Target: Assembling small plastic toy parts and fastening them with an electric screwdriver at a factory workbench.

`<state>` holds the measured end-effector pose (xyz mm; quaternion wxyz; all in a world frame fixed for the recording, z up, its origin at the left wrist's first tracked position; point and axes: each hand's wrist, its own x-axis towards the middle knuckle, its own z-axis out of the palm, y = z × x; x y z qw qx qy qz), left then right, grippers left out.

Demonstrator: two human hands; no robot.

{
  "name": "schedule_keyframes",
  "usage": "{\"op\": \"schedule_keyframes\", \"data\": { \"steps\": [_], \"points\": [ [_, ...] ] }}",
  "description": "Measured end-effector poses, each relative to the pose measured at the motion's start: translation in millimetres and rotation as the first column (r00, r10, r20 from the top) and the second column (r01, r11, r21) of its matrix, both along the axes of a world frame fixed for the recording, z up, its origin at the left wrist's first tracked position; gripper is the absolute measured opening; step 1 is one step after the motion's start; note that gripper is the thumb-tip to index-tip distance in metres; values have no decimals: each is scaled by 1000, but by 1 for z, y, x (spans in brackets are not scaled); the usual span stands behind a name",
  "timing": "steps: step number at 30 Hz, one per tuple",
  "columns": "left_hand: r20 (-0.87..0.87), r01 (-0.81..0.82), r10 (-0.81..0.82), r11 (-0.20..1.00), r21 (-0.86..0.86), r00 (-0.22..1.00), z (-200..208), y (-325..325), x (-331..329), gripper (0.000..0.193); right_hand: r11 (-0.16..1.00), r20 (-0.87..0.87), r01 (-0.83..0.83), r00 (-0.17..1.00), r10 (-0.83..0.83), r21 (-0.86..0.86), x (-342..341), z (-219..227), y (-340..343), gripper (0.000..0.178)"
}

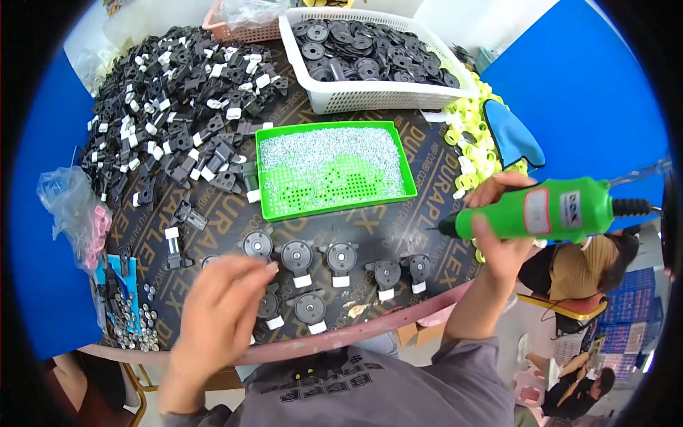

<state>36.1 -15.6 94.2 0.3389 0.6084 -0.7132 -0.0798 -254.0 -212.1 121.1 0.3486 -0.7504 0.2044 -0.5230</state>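
my right grip (504,245) is wrapped round the green screwdriver (562,212), raised at the worktop's (398,238) right; my left grip (219,306) curls by the black wheels (297,257), contents i can't tell. a careless sweep might knock wheels off.

Bare tabletop (377,229) separates obstructing black assemblies (341,257) from the green tray (341,208).

Dark table (384,233): black-and-white parts (192,99) heaped at far-left corner, white basket (391,94) at far edge, round assemblies (341,257) along near edge
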Motion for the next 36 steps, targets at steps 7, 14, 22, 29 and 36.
{"op": "schedule_keyframes", "data": {
  "steps": [7, 14, 22, 29, 36],
  "points": [
    [300, -74, 23, 984, 162, 954, -36, -138, 21, 39, 982, 279, 165, 942, -185, 91, 23, 5, -54, 29],
    [-41, 206, -203, 944, 256, 978, -54, -180, -25, 37, 947, 334, 306, 886, -322, 102, 1, -19, -59, 25],
    [186, 17, -152, 817, 576, 971, -21, -201, -1, 15, 947, 294, 314, 902, -318, 61, -2, -25, -54, 27],
    [-723, 632, -27, 510, 584, 690, -41, -244, -34, 33, 961, 199, 277, 942, -270, -6, 3, -37, -52, 28],
    [-260, 264, -52, 271, 926, 964, 1, -253, 0, 61, 956, 153, 292, 945, -290, 9, 1, -33, -52, 29]
  ]
}}
